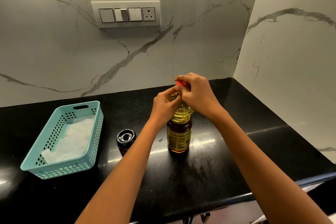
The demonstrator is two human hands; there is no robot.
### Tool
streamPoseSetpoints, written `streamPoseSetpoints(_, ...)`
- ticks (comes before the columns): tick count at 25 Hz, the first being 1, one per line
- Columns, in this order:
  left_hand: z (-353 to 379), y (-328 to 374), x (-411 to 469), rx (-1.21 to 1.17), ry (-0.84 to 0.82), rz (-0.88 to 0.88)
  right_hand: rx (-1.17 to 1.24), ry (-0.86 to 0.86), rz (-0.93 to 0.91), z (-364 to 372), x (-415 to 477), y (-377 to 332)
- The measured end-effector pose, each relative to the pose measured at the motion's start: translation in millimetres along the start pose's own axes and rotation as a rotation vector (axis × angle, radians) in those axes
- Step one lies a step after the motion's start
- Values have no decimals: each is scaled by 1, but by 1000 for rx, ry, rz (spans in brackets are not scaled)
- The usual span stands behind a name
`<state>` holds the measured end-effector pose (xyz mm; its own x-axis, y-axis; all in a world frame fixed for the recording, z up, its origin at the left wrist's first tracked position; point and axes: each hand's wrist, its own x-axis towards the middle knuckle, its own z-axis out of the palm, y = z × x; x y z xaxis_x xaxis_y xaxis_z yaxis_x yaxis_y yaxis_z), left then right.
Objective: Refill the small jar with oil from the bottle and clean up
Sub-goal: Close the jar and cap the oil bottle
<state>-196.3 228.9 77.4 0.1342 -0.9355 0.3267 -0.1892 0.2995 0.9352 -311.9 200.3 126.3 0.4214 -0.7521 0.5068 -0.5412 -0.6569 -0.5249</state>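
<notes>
- Both forearms (118, 178) reach in from the near edge and meet at the top of the oil bottle (179, 132).
- Oil bottle stands upright on the black counter (209, 169), filled with yellow oil up to the neck.
- Left hand (164, 104): fingers curled round the bottle neck, just under the cap, steadying it.
- Right hand (198, 92): fingers curled over the red cap (181, 83), pinching it from above. Cap sits on the bottle; whether it is tight or loosened cannot be told.
- Small jar (126, 138) stands on the counter near the bottle, to its left. Top is dark and glossy; lid or open mouth, cannot tell. Oil level not visible.
- Teal basket (60, 171) lies farther left of the bottle, beyond the jar, with white paper (72, 138) inside.
- Small mark on the counter just left of the bottle base; spill or reflection, undetermined.
- Judgement: task is at an early stage, with the cap being worked.
- Remaining, as far as seen: pour into the jar, recap the bottle, close the jar, wipe with the paper.
</notes>
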Motion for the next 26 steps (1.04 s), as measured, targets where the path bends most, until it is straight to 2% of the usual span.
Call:
streamPoseSetpoints(8, 0, 1, -1, 112, 60, -2, -21, 161, 70, 17, -2, -12)
streamPoseSetpoints(10, 2, 3, -3, 82, 53, -29, 30, 133, 76, 17, -7, -7)
streamPoseSetpoints(12, 3, 6, -7, 74, 49, -41, 180, 104, 121, 18, -17, 0)
streamPoseSetpoints(15, 2, 0, -19, 69, 26, -67, 466, 103, 298, 27, -41, 20)
streamPoseSetpoints(18, -2, -24, -39, 23, -13, -181, 688, -26, 391, 46, -72, 47)
streamPoseSetpoints(23, -2, -65, -59, -13, -58, -279, 665, -236, 368, 84, -98, 84)
streamPoseSetpoints(26, -3, -79, -59, -39, -109, -304, 627, -198, 372, 103, -103, 96)
